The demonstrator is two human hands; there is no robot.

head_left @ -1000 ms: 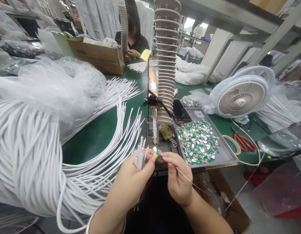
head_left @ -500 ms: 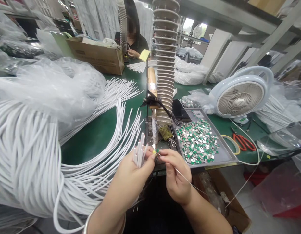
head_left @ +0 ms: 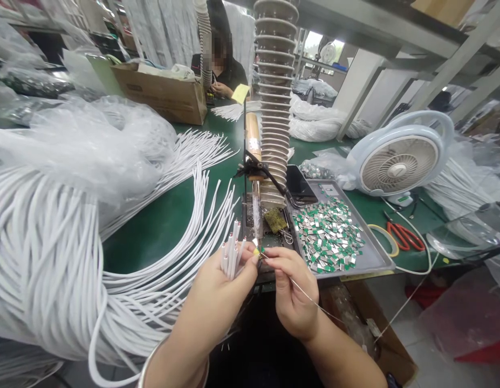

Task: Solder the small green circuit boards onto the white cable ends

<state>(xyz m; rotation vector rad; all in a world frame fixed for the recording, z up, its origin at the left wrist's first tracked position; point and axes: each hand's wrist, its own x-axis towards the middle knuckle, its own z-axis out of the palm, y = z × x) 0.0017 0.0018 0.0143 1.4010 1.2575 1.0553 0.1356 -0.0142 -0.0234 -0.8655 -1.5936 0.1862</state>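
My left hand [head_left: 225, 280] is closed around a bunch of white cables [head_left: 232, 252] whose stripped ends point up. Its thumb and forefinger pinch something small with a yellow patch, mostly hidden by the fingers. My right hand [head_left: 294, 285] is closed on a thin solder wire [head_left: 304, 292], which trails down to the right; its fingertips meet the left ones beside a small green piece. Just above the fingertips is the tip of a soldering iron [head_left: 255, 207], clamped upright with its wooden handle on top. Farther right, a grey tray [head_left: 381, 257] holds many small green-and-silver connectors [head_left: 328, 231].
White cables [head_left: 51, 258] are heaped at the left, partly under plastic. A ribbed hose [head_left: 275, 102] hangs behind the iron, near a phone [head_left: 300, 183] and a sponge [head_left: 275, 220]. On the right are a fan [head_left: 399, 156] and orange-handled pliers [head_left: 405, 234]. Another person [head_left: 221, 70] sits opposite.
Almost nothing differs. Both hands stay at the iron's tip with the same hold, apart from a very slight shift at the fingertips.
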